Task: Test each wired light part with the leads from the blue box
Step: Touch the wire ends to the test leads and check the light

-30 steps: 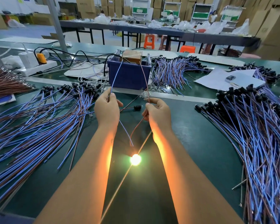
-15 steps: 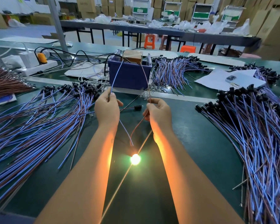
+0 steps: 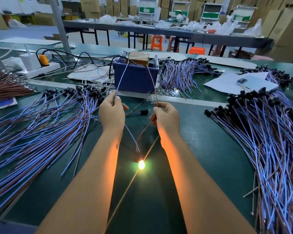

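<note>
Over the green bench point(image 3: 210, 149), the left hand point(image 3: 111, 114) pinches the blue lead point(image 3: 121, 78) and the right hand point(image 3: 167, 116) pinches the brown lead point(image 3: 153, 80), both running from the blue box point(image 3: 135, 76) near the far edge. Between the forearms, the wired light part point(image 3: 141, 164) glows.

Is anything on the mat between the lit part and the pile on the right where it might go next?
Nothing visible does. The lit part hangs between the forearms, and the green mat lies bare between it and the right pile, past the right forearm.
</note>
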`<act>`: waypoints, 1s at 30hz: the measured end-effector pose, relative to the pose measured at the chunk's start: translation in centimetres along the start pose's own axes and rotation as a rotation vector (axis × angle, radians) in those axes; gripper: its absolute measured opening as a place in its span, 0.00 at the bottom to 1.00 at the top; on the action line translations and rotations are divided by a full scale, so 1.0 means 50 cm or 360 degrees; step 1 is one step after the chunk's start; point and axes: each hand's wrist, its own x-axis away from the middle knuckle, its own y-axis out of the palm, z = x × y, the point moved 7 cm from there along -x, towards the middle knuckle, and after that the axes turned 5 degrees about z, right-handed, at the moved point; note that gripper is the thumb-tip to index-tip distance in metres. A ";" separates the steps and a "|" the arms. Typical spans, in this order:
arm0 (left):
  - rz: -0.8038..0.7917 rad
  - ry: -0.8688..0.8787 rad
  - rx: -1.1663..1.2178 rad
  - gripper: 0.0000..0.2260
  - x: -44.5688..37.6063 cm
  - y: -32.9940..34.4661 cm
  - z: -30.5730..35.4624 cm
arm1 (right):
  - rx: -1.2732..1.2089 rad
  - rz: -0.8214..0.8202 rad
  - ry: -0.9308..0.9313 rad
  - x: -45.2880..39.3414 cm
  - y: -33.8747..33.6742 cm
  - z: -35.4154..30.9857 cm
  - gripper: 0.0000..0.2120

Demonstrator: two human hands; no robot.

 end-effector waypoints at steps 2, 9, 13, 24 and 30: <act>0.0011 0.0003 0.0010 0.17 0.002 -0.002 0.002 | -0.0009 -0.0006 -0.0007 -0.001 0.000 0.001 0.09; -0.0474 -0.0207 0.0476 0.10 0.051 0.066 0.035 | 0.0328 -0.0164 -0.0402 0.015 0.032 -0.016 0.09; -0.0700 -0.0357 0.0629 0.11 0.074 0.091 0.038 | 0.0449 -0.0187 -0.0508 0.011 0.037 -0.015 0.10; -0.0408 -0.0741 0.1035 0.19 0.048 0.067 0.016 | 0.0725 -0.0550 -0.0806 0.045 0.082 -0.009 0.19; -0.0217 -0.0705 0.1043 0.10 0.039 0.031 0.012 | 0.0435 -0.0819 -0.0747 0.072 0.097 -0.020 0.20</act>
